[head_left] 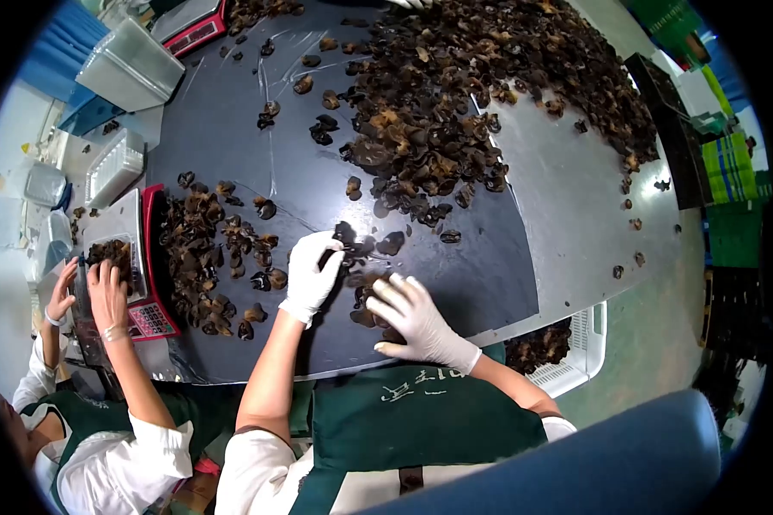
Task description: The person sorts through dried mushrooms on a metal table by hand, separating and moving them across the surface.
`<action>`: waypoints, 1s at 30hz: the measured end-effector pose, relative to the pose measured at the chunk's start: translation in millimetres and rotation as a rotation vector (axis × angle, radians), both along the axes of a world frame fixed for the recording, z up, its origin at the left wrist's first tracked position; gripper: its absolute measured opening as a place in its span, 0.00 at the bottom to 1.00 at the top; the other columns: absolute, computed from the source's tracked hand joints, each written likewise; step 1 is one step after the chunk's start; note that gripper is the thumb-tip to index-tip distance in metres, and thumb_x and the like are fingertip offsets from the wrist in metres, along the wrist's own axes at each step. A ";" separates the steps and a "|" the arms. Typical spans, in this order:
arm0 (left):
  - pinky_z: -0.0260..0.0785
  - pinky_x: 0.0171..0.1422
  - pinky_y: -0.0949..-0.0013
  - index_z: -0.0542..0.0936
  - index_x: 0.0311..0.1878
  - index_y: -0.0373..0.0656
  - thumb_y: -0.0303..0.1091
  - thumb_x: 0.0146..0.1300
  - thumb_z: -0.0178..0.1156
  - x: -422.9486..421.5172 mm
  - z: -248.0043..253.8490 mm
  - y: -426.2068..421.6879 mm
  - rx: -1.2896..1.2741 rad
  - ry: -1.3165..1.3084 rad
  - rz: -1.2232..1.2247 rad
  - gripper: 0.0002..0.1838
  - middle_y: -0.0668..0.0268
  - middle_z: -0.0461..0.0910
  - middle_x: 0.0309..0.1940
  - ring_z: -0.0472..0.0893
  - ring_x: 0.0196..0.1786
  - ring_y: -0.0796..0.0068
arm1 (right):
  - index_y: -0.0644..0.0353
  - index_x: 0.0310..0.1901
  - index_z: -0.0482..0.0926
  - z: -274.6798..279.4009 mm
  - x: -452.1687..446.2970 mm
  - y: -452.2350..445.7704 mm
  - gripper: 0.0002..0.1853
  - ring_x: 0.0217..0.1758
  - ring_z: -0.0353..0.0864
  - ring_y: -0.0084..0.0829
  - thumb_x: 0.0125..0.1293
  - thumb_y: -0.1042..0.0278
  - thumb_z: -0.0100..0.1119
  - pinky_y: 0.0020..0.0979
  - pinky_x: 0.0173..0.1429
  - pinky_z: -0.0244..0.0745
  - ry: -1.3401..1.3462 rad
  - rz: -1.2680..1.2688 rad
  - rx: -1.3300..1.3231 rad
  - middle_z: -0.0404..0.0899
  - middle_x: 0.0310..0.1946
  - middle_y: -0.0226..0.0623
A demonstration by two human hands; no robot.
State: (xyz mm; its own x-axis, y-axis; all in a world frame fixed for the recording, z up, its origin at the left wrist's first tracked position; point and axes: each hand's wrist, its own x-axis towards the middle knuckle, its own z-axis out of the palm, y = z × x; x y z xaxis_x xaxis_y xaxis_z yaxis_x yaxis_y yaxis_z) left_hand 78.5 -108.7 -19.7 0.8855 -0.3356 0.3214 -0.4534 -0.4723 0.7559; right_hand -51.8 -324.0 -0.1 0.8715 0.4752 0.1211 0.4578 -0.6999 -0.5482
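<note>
My left hand (311, 270), in a white glove, is closed at the fingertips on a dark wood ear mushroom (344, 233) above the dark tabletop (309, 193). My right hand (416, 322), also gloved, has its fingers apart and hovers over or touches a few wood ear mushrooms (366, 311) near the table's front edge; its palm side is hidden. Between and just beyond both hands lies a loose wood ear piece (392, 243). A large heap of wood ear mushrooms (429, 129) spreads across the far side of the table.
At left, a co-worker's hands (107, 300) rest at a red scale (152, 257) holding a clear tray of mushrooms. A smaller mushroom pile (199, 249) lies beside it. Stacked plastic trays (133, 64) stand at the back left. Below the right edge is a white basket (586, 348).
</note>
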 end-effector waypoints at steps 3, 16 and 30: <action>0.73 0.57 0.67 0.80 0.41 0.38 0.21 0.60 0.63 -3.9 -1.3 25.7 -0.154 0.240 0.108 0.07 0.61 0.83 0.43 0.82 0.47 0.68 | 0.51 0.64 0.75 9.7 -2.3 8.8 0.33 0.70 0.68 0.45 0.58 0.48 0.68 0.55 0.75 0.59 -0.042 0.175 0.078 0.72 0.67 0.36; 0.74 0.56 0.68 0.80 0.49 0.35 0.21 0.65 0.57 -4.2 4.1 71.0 -0.128 0.071 0.480 0.10 0.58 0.85 0.44 0.84 0.46 0.68 | 0.54 0.53 0.80 -5.3 56.8 -28.1 0.22 0.48 0.81 0.41 0.55 0.67 0.69 0.38 0.51 0.77 -0.031 -0.231 -0.014 0.80 0.49 0.38; 0.75 0.49 0.54 0.82 0.38 0.41 0.26 0.48 0.64 -95.6 74.7 43.2 0.222 -0.226 0.092 0.11 0.58 0.82 0.40 0.82 0.39 0.53 | 0.58 0.56 0.78 14.5 135.5 42.3 0.22 0.50 0.78 0.46 0.56 0.72 0.62 0.42 0.52 0.77 -0.105 -0.133 0.029 0.77 0.49 0.43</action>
